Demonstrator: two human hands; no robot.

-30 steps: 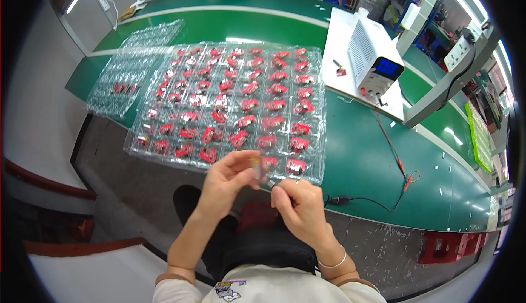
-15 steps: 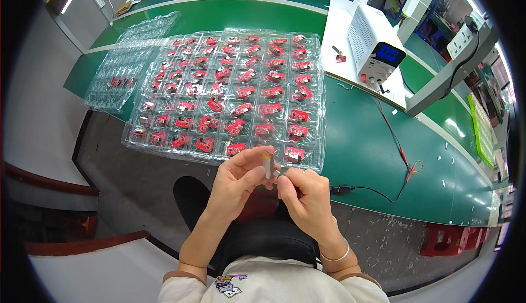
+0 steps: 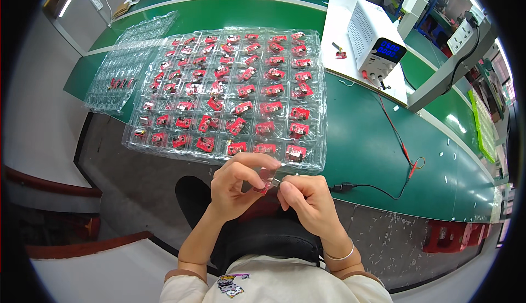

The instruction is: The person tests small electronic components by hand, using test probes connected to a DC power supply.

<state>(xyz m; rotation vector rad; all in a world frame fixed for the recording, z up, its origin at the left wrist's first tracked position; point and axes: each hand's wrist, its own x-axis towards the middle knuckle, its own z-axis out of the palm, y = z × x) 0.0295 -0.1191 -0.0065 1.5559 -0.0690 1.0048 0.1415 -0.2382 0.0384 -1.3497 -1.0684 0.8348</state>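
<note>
In front of my body, at the table's near edge, my left hand (image 3: 234,187) pinches a small red circuit board (image 3: 265,188) between thumb and fingers. My right hand (image 3: 311,203) is closed on a small silver cable plug (image 3: 276,183), held against the board's right side. Whether the plug sits inside the board's socket I cannot tell. A black cable connector (image 3: 343,187) lies just right of my right hand. Just beyond my hands is a clear plastic tray (image 3: 313,166), its compartments filled with similar red boards.
A white power supply (image 3: 372,40) with a lit display stands on a white board (image 3: 335,26) at the back right. Red clip leads (image 3: 406,152) run over the green table (image 3: 438,177). At left lies another clear tray (image 3: 118,59) with several red pieces.
The board has turned in my left hand: its silver battery with yellow tape faced up before, and now a red face shows. Both hands have shifted slightly nearer to my body.
</note>
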